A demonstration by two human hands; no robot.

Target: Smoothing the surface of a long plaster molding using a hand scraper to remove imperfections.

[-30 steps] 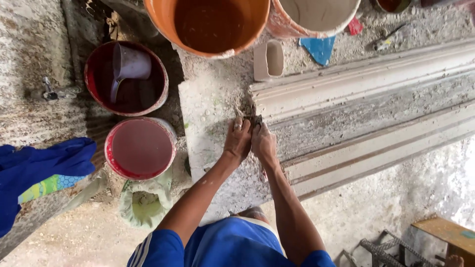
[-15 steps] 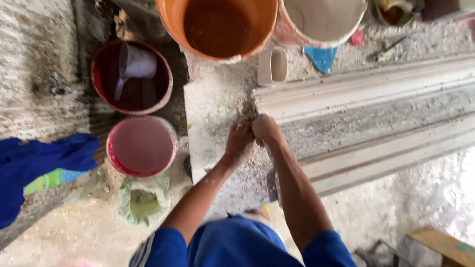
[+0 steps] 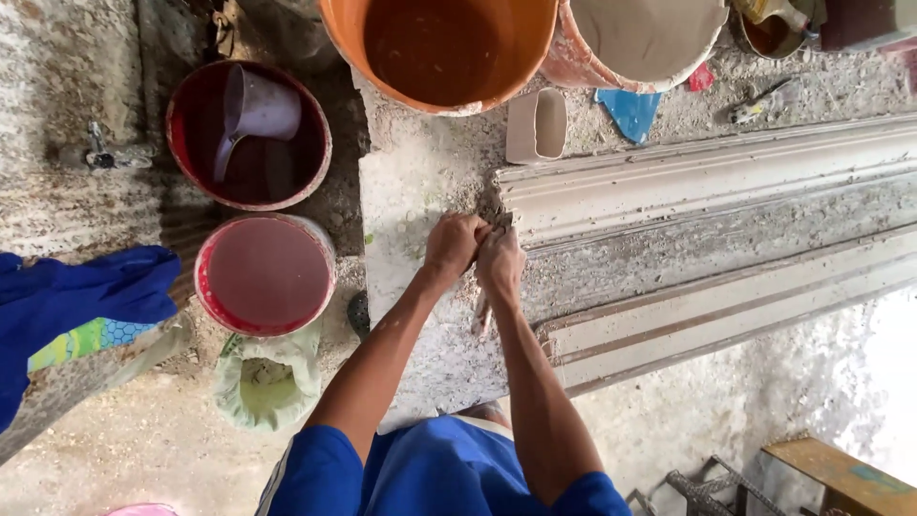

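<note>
my left hand [image 3: 453,244] is curled shut, knuckles up, right at the near end of the moulding [image 3: 707,191], and my right hand [image 3: 501,264] sits against it, fingers folded down over a small tool [image 3: 483,317] whose tip pokes out below my palm; i cannot tell just what the tool is. both hands meet on the corner of the moulding, which is pale, ribbed and long, and runs off to the right across the rough grey tabletop [image 3: 411,191]. a second strip [image 3: 726,315] lies parallel below it, nearer me. just above the moulding end stands a small beige cup [image 3: 537,125]. at the top sit an orange bucket [image 3: 449,53] with brown liquid and a bucket of grey paste [image 3: 650,38]. left of the tabletop are a dark red bucket [image 3: 250,134] with a lilac jug [image 3: 250,110] in it, and a red bucket [image 3: 266,275] with pinkish water. blue cloth [image 3: 76,306] lies at far left.
</note>
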